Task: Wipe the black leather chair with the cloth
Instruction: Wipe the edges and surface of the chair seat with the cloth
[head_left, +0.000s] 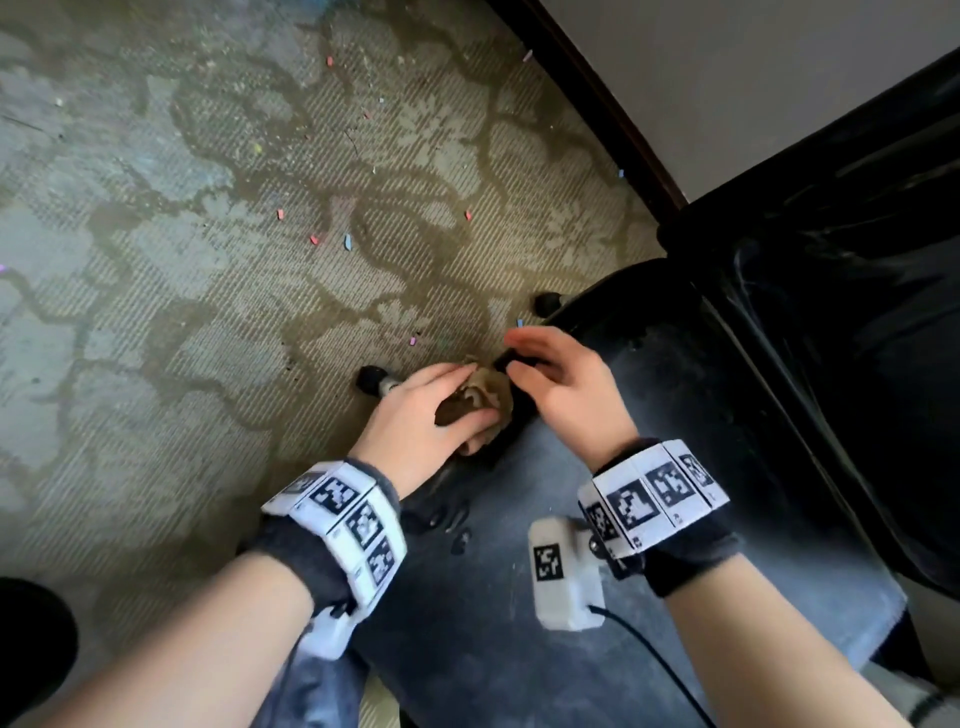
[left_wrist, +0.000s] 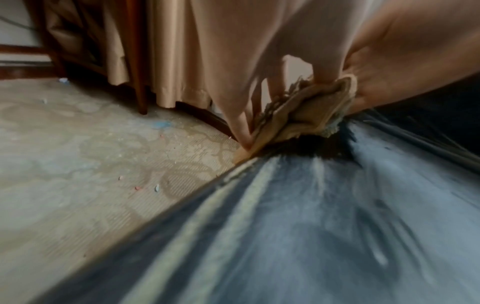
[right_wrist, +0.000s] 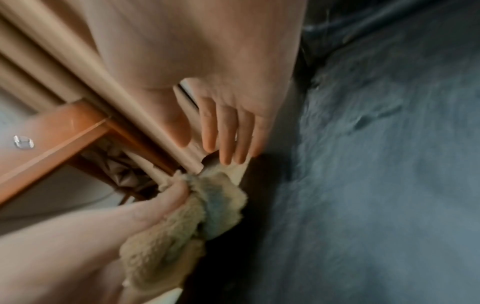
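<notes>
The black leather chair has a dusty grey seat (head_left: 649, 467) and a glossy black backrest (head_left: 857, 260). My left hand (head_left: 457, 402) grips a crumpled tan cloth (head_left: 488, 397) and presses it onto the far left edge of the seat. In the left wrist view the cloth (left_wrist: 306, 115) is bunched under the fingers (left_wrist: 244, 123) against the seat (left_wrist: 311, 216). My right hand (head_left: 519, 353) hovers just right of the cloth, fingers relaxed and holding nothing. In the right wrist view its fingers (right_wrist: 226, 131) hang above the cloth (right_wrist: 197, 205), beside the seat (right_wrist: 376, 185).
Patterned carpet (head_left: 234, 234) strewn with small coloured bits lies left of the chair. Two black chair feet (head_left: 371, 379) (head_left: 548, 301) stick out from under the seat. A dark skirting board (head_left: 597, 104) and wall run behind. A tan curtain (left_wrist: 166, 51) and wooden leg (left_wrist: 137, 61) stand beyond.
</notes>
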